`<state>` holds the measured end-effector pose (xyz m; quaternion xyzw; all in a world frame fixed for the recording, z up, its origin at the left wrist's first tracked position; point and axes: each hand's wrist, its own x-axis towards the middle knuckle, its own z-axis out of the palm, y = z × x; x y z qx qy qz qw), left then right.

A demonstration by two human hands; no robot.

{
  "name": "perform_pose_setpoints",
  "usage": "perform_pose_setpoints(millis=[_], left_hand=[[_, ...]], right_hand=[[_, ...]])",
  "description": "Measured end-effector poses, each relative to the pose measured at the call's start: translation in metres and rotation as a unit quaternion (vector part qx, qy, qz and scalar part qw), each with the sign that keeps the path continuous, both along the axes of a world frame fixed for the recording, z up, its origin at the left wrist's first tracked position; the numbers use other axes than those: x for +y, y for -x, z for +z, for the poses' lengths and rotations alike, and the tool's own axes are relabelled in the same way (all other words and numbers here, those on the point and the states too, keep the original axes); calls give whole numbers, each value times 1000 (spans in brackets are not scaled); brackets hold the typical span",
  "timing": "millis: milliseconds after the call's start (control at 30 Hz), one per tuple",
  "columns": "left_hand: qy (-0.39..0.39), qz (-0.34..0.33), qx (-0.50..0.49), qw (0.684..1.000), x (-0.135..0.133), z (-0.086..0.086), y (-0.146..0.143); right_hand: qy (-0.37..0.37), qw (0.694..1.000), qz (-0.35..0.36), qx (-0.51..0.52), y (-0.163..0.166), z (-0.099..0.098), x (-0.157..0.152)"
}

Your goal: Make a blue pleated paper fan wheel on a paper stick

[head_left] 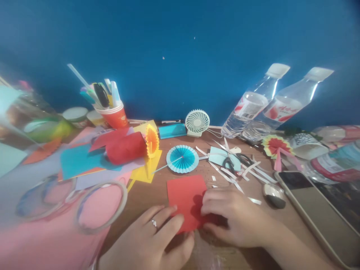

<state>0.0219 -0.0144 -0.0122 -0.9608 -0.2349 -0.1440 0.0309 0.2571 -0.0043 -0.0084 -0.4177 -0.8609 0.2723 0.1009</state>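
Observation:
A red square of paper (186, 195) lies on the wooden table (152, 198) in front of me. My left hand (153, 240), with a ring on one finger, pinches the paper's near edge between thumb and fingers. My right hand (233, 215) grips the paper's right near corner with curled fingers, and the corner looks folded up under them. A finished blue pleated paper fan (182, 158) with a stick lies just beyond the red paper.
Scissors (236, 161) and white paper strips lie to the right. Behind are a small white fan (197, 122), two water bottles (253, 103), a red cup of pens (115, 112) and coloured paper sheets (84, 161). Tape rolls (101, 206) sit left; a phone (317, 210) lies right.

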Motion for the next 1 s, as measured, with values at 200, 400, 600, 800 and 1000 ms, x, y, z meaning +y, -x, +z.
perform_pose_setpoints(millis=[200, 400, 600, 800, 1000], left_hand=[[10, -6, 16, 1000, 3, 4, 2], [65, 11, 0, 998, 5, 9, 6], [91, -3, -66, 994, 4, -2, 5], [117, 33, -51, 991, 9, 9, 2], [107, 27, -52, 993, 13, 10, 1]], right_hand=[[-42, 999, 7, -16, 2, 0, 1], [-114, 993, 35, 13, 5, -3, 0], [-176, 982, 74, -11, 14, 5, -4], [-187, 977, 101, -38, 15, 2, -5], [-180, 979, 89, -38, 17, 1, -6]])
